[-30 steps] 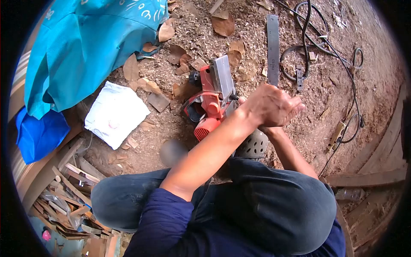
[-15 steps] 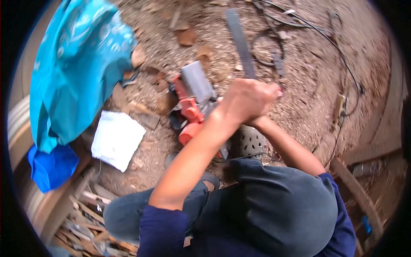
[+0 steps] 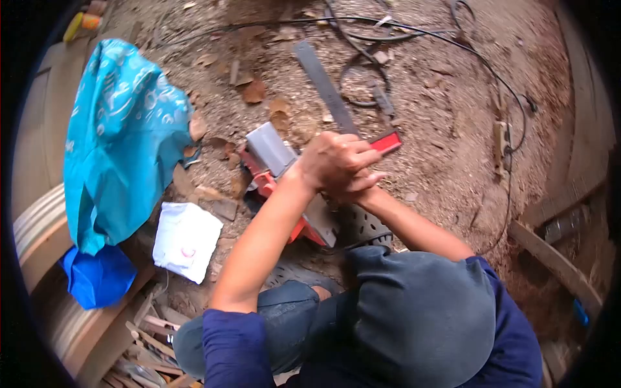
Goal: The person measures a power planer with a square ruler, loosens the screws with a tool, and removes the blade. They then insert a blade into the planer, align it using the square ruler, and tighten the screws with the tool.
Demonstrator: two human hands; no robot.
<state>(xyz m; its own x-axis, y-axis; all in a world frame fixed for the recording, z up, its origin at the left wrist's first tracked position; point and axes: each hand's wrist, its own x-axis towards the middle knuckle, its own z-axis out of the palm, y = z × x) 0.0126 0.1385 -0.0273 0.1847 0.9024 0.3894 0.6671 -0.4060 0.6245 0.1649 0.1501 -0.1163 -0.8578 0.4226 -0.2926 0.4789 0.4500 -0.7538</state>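
My left hand point(image 3: 336, 160), its fingers curled, lies over my right hand point(image 3: 354, 187), which is mostly hidden beneath it. A red-faced bar point(image 3: 387, 143) sticks out to the right from under my left fingers. A flat grey metal strip point(image 3: 326, 89) runs up and left from the hands; whether it joins the bar is hidden. Just left of and below my hands, a red power tool point(image 3: 262, 180) with a grey block-shaped part point(image 3: 270, 149) rests on the ground, partly covered by my left forearm. What my right fingers grip does not show.
A teal cloth bag point(image 3: 123, 155), a blue bundle point(image 3: 100, 277) and a white folded cloth point(image 3: 187, 241) lie at the left. Black cable point(image 3: 479, 57) loops across the upper ground. Timber pieces point(image 3: 556, 258) stand at right; wood scraps point(image 3: 152, 339) lie lower left.
The view has shifted, so the ground things sit differently. My hands appear further left and lower, and more of the red bar now shows beside my left fingers.
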